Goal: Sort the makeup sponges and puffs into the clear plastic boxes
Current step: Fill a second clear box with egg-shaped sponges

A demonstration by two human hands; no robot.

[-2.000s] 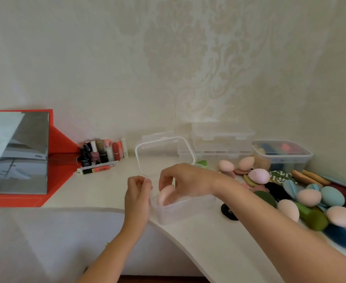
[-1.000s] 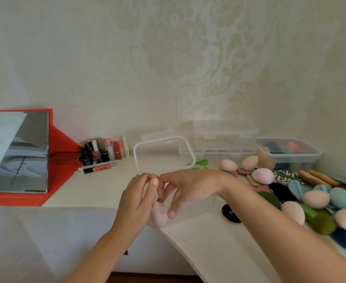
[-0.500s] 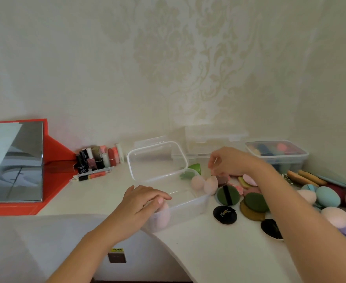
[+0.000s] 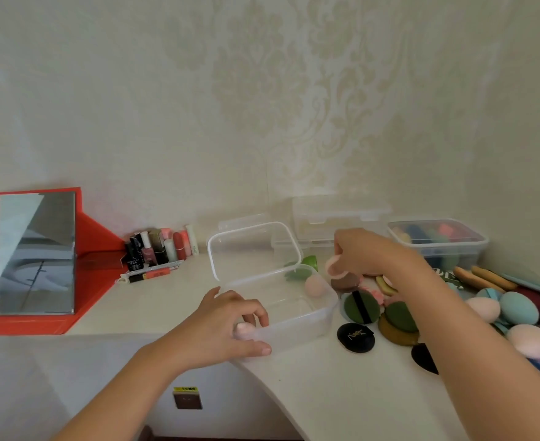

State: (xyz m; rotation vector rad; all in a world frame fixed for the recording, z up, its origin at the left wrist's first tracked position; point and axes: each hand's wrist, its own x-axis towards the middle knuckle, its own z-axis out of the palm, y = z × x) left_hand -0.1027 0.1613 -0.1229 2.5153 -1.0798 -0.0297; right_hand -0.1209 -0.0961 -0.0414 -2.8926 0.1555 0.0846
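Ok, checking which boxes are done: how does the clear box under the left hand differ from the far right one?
The near box stands open, lid raised; the far box is lidded. The near box is mostly empty; the far box is packed with coloured pieces. The left hand grips the near box; nothing touches the far box. Both are clear plastic.

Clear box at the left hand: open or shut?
Open: the box has its lid raised behind; the left hand grips its rim.
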